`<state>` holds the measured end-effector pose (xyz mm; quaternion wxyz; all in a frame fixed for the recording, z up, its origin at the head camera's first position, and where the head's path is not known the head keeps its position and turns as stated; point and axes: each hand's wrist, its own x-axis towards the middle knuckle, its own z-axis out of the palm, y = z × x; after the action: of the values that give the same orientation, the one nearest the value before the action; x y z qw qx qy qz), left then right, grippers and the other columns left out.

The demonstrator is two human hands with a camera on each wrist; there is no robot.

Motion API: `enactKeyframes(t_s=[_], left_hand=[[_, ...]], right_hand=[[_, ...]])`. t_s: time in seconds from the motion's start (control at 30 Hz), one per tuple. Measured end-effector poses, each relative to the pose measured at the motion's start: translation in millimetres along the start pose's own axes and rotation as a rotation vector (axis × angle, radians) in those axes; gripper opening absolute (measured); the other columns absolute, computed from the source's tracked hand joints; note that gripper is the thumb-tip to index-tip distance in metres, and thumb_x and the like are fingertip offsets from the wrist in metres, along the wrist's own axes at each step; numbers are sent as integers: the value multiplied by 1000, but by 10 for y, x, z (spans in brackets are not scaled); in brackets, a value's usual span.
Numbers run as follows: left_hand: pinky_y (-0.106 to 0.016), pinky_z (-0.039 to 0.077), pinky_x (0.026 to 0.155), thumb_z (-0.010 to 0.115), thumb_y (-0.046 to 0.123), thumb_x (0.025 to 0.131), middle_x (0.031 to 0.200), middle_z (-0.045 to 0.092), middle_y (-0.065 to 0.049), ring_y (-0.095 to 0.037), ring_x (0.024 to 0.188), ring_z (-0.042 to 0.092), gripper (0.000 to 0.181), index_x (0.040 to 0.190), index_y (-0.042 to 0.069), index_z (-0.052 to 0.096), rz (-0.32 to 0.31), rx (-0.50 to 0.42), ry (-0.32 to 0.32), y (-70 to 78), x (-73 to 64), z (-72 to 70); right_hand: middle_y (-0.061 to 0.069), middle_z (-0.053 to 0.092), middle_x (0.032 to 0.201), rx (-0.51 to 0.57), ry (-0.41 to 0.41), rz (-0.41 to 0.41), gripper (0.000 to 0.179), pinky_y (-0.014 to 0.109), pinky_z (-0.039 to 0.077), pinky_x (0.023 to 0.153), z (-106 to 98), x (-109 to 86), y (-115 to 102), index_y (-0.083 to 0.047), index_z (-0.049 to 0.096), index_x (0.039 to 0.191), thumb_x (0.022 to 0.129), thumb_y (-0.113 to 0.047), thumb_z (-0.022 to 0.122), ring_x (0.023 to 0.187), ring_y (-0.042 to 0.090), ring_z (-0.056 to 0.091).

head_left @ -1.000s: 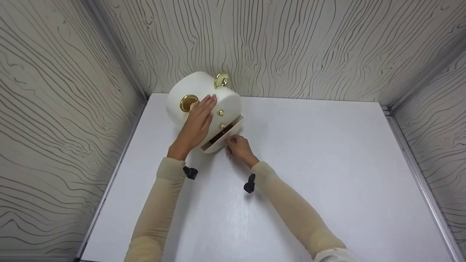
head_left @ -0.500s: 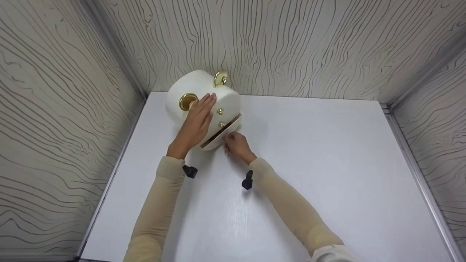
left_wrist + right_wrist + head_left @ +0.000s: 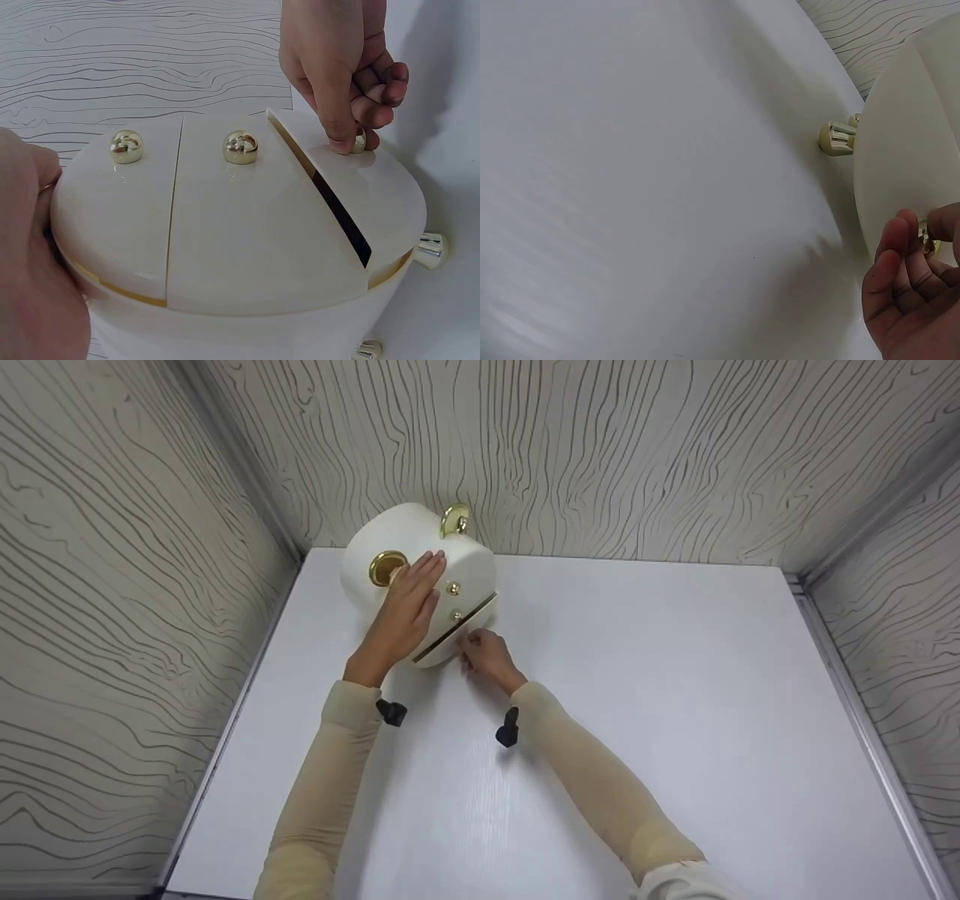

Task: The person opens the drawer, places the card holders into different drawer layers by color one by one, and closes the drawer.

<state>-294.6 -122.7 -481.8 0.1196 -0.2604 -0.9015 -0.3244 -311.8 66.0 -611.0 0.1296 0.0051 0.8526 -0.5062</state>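
Observation:
A white rounded drawer box with gold knobs stands at the back left of the table. My left hand rests on it with straight fingers, beside a gold ring. With thumb and fingers, my right hand pinches the gold drawer knob of the end drawer. That drawer stands slightly out, leaving a narrow dark gap along its edge. The other two drawer fronts, with a middle knob and a far knob, sit flush. In the right wrist view, curled fingers partly hide the pinched knob.
The white tabletop stretches to the right and front of the box. Wood-grain panels rise behind and at both sides. A gold arched piece sticks out of the box toward the back panel, and a gold foot juts from its side.
The end drawer has slid inward, its wide opening narrowing to a thin slit. My right hand has moved slightly up and left with it. The left hand stays in place on the box.

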Motion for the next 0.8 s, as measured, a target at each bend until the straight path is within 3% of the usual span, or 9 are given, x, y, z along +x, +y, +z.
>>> enactKeyframes(t_s=[0.53,0.8], left_hand=[[-48,11,138,40,21,117,173,37,-5,-25,165,26,51,166,11,37,-1,-13,-4,-1,4,-9],[-47,9,138,40,23,117,174,36,-4,-24,166,24,51,167,11,37,-12,-32,-4,-5,5,0]], right_hand=[[0,65,79,-14,-18,10,29,21,48,55,4,23,-43,-3,67,100,111,-29,57,64,10,58],[9,73,88,28,-45,11,26,21,51,57,-13,30,-74,-4,66,102,111,-26,57,75,20,69]])
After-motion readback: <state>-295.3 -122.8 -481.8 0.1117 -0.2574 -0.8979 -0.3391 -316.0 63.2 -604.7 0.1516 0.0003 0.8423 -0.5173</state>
